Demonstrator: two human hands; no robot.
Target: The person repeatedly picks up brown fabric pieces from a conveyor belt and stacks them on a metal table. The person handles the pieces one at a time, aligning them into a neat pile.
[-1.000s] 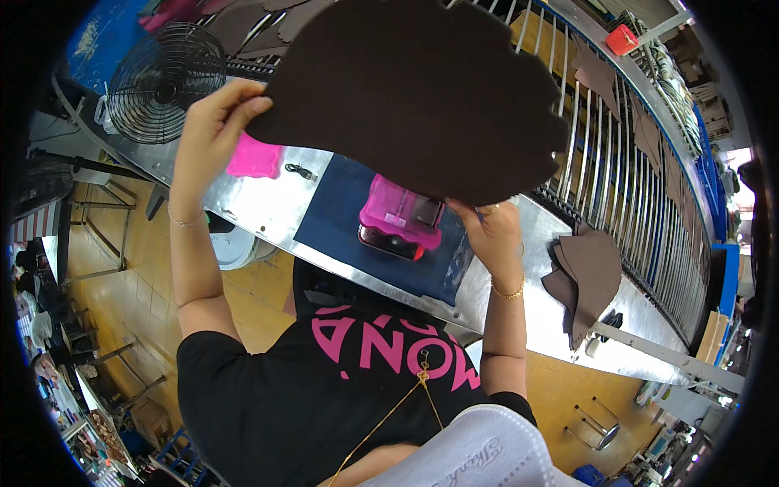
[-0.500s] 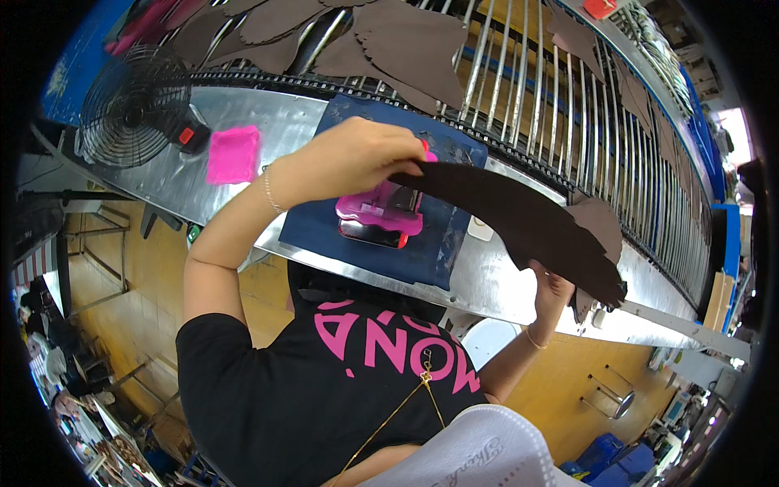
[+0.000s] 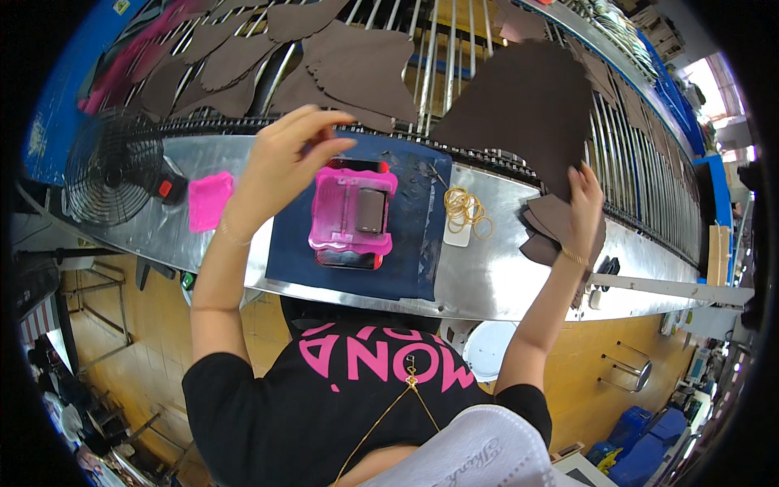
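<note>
At the left edge of the tabletop (image 3: 495,272), a black wire-cage fan (image 3: 104,174) stands beside a bright pink square (image 3: 209,201). Above these, in the upper left of the frame, brown cut pieces (image 3: 357,69) lie overlapping on a rack of metal bars (image 3: 451,65). The left hand (image 3: 290,158) is raised left of centre, thumb and fingers parted with a gap between their tips; it holds nothing and is nearest to a pink holder (image 3: 331,207), which contains a dark block and sits on a dark blue mat (image 3: 410,264). Right of the mat lie tan rubber bands (image 3: 461,204), beside and partly over a small white card (image 3: 457,235). At upper right, a dark brown sheet (image 3: 527,105) with a scalloped edge is held up by its lower end; the right hand (image 3: 583,211) pinches it there between thumb and fingers, in front of a stack of brown pieces (image 3: 545,223) on the tabletop.
</note>
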